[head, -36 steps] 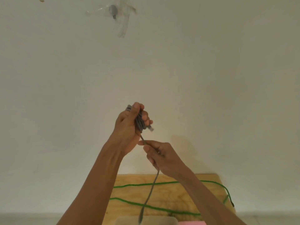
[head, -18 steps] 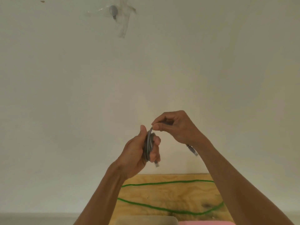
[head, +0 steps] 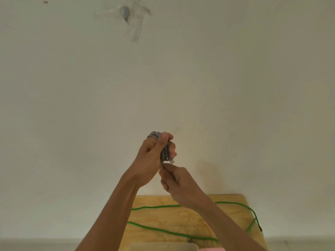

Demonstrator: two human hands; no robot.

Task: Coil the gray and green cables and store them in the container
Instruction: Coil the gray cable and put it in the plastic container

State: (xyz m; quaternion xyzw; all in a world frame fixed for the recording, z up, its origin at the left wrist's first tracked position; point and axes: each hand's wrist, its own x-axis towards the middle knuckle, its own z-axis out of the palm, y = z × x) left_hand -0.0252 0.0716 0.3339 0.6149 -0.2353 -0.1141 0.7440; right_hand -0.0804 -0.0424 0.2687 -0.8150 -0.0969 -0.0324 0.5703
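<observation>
L hand [head: 152, 156] raised in front of wall [head: 72, 105], fingers and thumb curled round the gray cable [head: 164, 151] coil; thumb pressed over the top of the bundle, loops sticking out above the knuckles and below btwn the fingers. Pale connector end [head: 171, 161] pokes out at the lower R edge of the coil, just beside L fingertips.

R hand [head: 176, 183] directly below and slightly R of L hand, touching it at the heel; fingers curled, thumb and forefinger pinching the gray cable's loose strand right under the coil. Rest of the strand hidden by the hand.

Green cable [head: 170, 232] lies uncoiled on wooden board [head: 181, 218] well below both hands, not touched by either; runs in a long loop from under L forearm, across behind R forearm, to the board's R edge, dark plug tip at far R. Beige container rim [head: 163, 246] at bottom edge, below the hands, btwn the forearms; pink item [head: 212, 249] just R of it, mostly cut off.

Taped gray thing [head: 125, 12] on wall far above the hands.
</observation>
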